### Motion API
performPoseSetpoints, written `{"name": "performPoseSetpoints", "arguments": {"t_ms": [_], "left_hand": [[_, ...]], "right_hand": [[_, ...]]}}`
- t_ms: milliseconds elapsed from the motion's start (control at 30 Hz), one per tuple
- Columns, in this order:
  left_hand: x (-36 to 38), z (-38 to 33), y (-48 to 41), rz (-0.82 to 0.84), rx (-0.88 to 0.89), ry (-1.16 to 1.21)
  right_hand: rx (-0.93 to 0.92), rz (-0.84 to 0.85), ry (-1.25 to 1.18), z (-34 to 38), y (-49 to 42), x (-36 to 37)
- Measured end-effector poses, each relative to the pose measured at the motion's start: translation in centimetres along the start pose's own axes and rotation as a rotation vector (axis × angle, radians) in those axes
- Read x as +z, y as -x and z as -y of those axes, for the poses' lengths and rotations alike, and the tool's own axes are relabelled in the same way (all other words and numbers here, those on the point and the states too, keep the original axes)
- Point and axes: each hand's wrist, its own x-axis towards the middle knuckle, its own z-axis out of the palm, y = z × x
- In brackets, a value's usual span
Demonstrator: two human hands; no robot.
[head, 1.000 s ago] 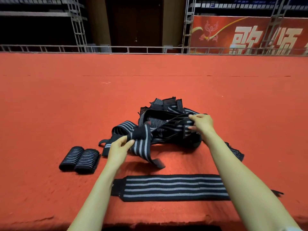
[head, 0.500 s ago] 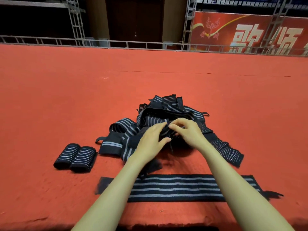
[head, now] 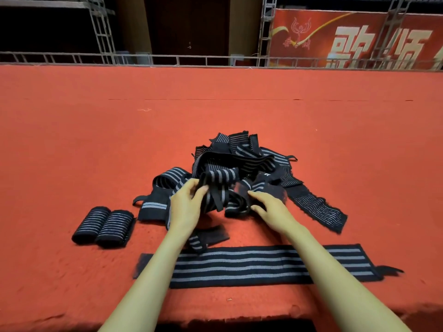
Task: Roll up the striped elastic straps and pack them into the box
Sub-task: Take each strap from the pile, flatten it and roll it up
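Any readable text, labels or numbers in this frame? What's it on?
"歌", then probably "颂": large pale characters on the red banner, bottoms hidden behind the railing; the next one is cut off by the frame edge.
Small script under the banner's emblem: too small to read.
Pale tag in the strap pile: unreadable.

We find open red carpet (head: 215, 97) beyond the strap pile (head: 239, 161). Nearer us, a flat strap (head: 239, 267) and two rolled straps (head: 115, 226) obstruct.
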Motion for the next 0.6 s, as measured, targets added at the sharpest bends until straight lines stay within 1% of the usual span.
{"name": "performPoseSetpoints", "arguments": {"t_ms": [67, 133, 233, 333, 367, 400, 433, 467, 500, 533, 567, 600], "left_hand": [[-0.6, -0.6, -0.1, 0.038, 0.01, -0.019], [-0.5, -1.3, 0.3, 0.056, -0.01, 0.002], [0.8, -2.9, 1.0, 0.098, 0.001, 0.094], [1.7, -4.6, 0.9, 0.151, 0.04, 0.219], [1.7, -4.8, 0.8, 0.165, 0.042, 0.229], [1.6, -4.5, 0.5, 0.174, 0.045, 0.154], [1.4, -3.7, 0.3, 0.183, 0.053, -0.028], [1.1, -2.6, 0.2, 0.21, 0.044, -0.265], [0.7, -1.5, 0.3, 0.238, 0.006, -0.478], [0.4, -0.5, 0.7, 0.259, -0.061, -0.628], [0.2, 0.3, 1.1, 0.266, -0.13, -0.689], [0.0, 0.7, 1.4, 0.236, -0.17, -0.678]], "right_hand": [[0.014, 0.01, 0.029, 0.2, 0.0, -0.2], [0.0, 0.02, -0.028, 1.4, 0.2, -1.0], [-0.016, -0.032, -0.339, 4.5, 1.2, -2.6], [0.058, -0.169, -0.728, 6.2, 1.3, -4.0], [0.1, -0.206, -0.807, 6.4, 1.1, -4.5], [0.14, -0.224, -0.876, 6.4, 0.9, -5.0], [0.172, -0.242, -0.925, 6.4, 0.9, -5.5], [0.205, -0.272, -0.97, 6.1, 0.6, -5.9], [0.239, -0.306, -1.028, 5.8, 0.3, -6.3], [0.266, -0.337, -1.09, 5.6, 0.0, -6.5], [0.29, -0.362, -1.129, 5.3, -0.4, -6.8], [0.301, -0.38, -1.145, 5.0, -0.7, -6.8]]}}
